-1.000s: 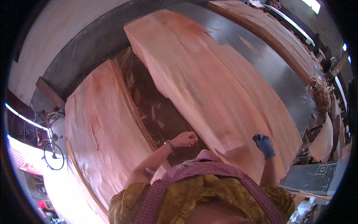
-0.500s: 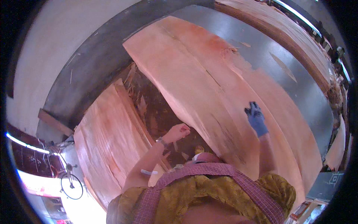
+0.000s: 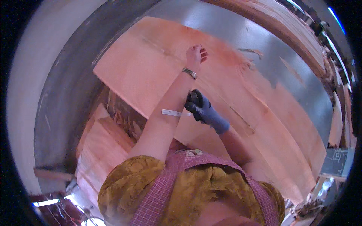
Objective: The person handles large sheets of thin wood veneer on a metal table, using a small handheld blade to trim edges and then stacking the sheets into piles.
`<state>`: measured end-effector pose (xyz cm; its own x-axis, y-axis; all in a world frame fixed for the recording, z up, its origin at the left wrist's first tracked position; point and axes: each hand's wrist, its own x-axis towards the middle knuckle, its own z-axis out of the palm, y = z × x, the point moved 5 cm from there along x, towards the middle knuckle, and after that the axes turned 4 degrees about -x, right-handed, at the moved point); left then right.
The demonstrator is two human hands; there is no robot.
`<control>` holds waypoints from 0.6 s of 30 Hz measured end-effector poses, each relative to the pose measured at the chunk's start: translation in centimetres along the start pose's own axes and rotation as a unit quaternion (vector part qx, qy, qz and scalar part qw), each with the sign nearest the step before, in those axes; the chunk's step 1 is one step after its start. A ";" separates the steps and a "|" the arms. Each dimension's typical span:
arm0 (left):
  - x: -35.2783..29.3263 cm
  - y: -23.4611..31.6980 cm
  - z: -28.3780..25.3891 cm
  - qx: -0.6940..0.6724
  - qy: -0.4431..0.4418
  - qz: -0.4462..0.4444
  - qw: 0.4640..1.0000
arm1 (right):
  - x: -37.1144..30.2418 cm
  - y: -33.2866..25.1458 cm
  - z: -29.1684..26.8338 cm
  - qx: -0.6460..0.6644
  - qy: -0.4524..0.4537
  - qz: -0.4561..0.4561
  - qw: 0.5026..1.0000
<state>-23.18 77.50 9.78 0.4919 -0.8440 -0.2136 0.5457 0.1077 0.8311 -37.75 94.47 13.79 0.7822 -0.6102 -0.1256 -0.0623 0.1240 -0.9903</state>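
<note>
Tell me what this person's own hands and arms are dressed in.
The left hand is bare, with a metallic band at the wrist and a narrow white strip across the forearm. The right hand wears a blue-grey and black glove. The mustard-brown sleeves are short.

Veneer [image 3: 132, 60] partly behind forearms [image 3: 162, 122]

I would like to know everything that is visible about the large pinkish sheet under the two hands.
The large pinkish sheet looks like thin wood: broad, pale pinkish-orange, with visible grain, redder patches along its far edge and a narrow dark streak to the right of the gloved right hand. The far edge is partly ragged. It lies roughly flat, with smooth grey surface beyond it. The bare left hand is also over it; whether either hand touches it is unclear.
</note>
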 end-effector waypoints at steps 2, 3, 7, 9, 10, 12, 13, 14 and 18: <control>4.7 -0.8 -0.2 0.000 -0.020 -0.031 0.999 | 4.3 0.5 0.5 0.073 0.037 0.063 0.995; 7.0 -1.0 -0.5 0.013 -0.018 -0.038 0.999 | 6.4 0.6 0.6 0.111 0.055 0.097 0.988; 13.2 -2.7 -0.8 0.072 -0.014 -0.049 0.996 | 10.8 -0.7 0.4 0.054 0.037 0.155 0.986; 16.1 -3.4 -1.0 0.099 -0.020 -0.050 0.994 | 13.5 -1.1 0.6 0.063 0.078 0.167 0.981; 17.5 -3.7 -0.9 0.116 -0.024 -0.047 0.992 | 14.6 -1.1 0.5 0.068 0.096 0.171 0.978; 19.8 -4.6 -1.0 0.141 -0.034 -0.036 0.989 | 16.5 -0.9 -0.2 0.056 0.100 0.194 0.974; 20.7 -4.8 -0.8 0.152 -0.046 -0.029 0.987 | 17.3 -0.8 -0.8 0.051 0.104 0.205 0.972; 21.6 -5.0 -0.6 0.162 -0.057 -0.021 0.985 | 18.0 -0.7 -1.3 0.038 0.100 0.213 0.971; 24.7 -5.3 -0.5 0.465 -0.137 0.141 0.863 | 20.3 -2.7 -3.4 -0.049 0.096 0.285 0.952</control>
<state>-13.61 56.34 -0.15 0.2681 -0.9593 0.0886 -0.4130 -0.0314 0.9102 -23.80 79.13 13.71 0.4760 -0.5987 -0.6442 -0.5086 0.4101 -0.7570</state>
